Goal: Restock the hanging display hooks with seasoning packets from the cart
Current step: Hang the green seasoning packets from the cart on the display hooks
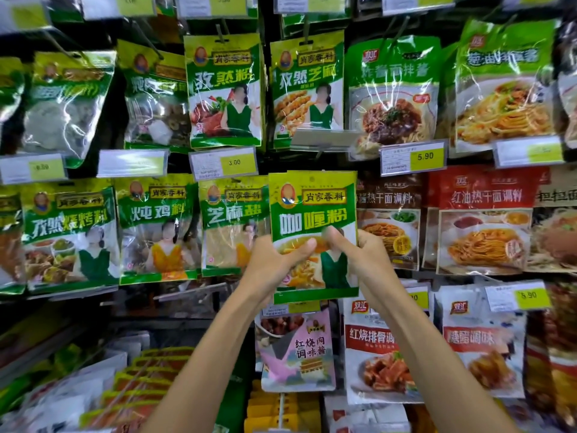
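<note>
A green and yellow seasoning packet [313, 214] with white and yellow characters is held upright in front of the middle row of the hanging display. My left hand [271, 260] grips its left edge, thumb across the front. My right hand [359, 254] grips its right edge, thumb also on the front. The packet's top edge sits level with the tops of the neighbouring hung packets. Whether its hole is on a hook cannot be seen.
Green packets [232, 226] hang to the left, brown and red noodle-sauce packets [482, 220] to the right. An upper row [224, 89] hangs above yellow price tags [413, 157]. Pink and white packets [296, 348] hang below. Stacked packets [146, 379] lie at lower left.
</note>
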`<action>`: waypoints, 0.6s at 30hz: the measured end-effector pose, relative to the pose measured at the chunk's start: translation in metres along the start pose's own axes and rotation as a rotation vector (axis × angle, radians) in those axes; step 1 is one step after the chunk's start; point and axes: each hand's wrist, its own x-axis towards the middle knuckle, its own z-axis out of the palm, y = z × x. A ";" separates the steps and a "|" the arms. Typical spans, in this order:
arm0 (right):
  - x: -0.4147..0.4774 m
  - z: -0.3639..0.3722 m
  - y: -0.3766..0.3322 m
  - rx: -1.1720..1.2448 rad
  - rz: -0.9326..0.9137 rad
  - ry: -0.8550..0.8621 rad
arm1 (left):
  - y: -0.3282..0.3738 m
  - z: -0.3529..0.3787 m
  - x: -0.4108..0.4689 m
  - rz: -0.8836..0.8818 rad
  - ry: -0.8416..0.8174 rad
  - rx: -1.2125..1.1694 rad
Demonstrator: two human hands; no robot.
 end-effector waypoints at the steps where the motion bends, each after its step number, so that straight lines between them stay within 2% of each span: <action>1: 0.001 -0.002 0.001 0.003 0.000 0.000 | 0.001 -0.001 0.001 0.042 0.018 0.088; 3: 0.003 -0.006 0.005 0.000 -0.005 0.004 | 0.003 -0.011 0.008 0.203 0.162 0.327; 6: 0.008 -0.013 0.008 -0.012 0.002 0.041 | 0.020 -0.037 0.024 0.583 0.583 0.629; 8: 0.013 -0.018 0.009 -0.010 0.008 0.053 | 0.031 -0.051 0.040 0.756 0.735 0.811; 10: 0.019 -0.020 0.005 -0.025 0.001 0.054 | 0.035 -0.063 0.058 0.852 0.801 0.956; 13: 0.030 -0.019 -0.002 -0.036 -0.005 0.066 | 0.034 -0.076 0.079 0.871 0.790 1.143; 18: 0.042 -0.014 -0.008 -0.088 0.032 0.118 | 0.024 -0.088 0.091 0.915 0.755 1.248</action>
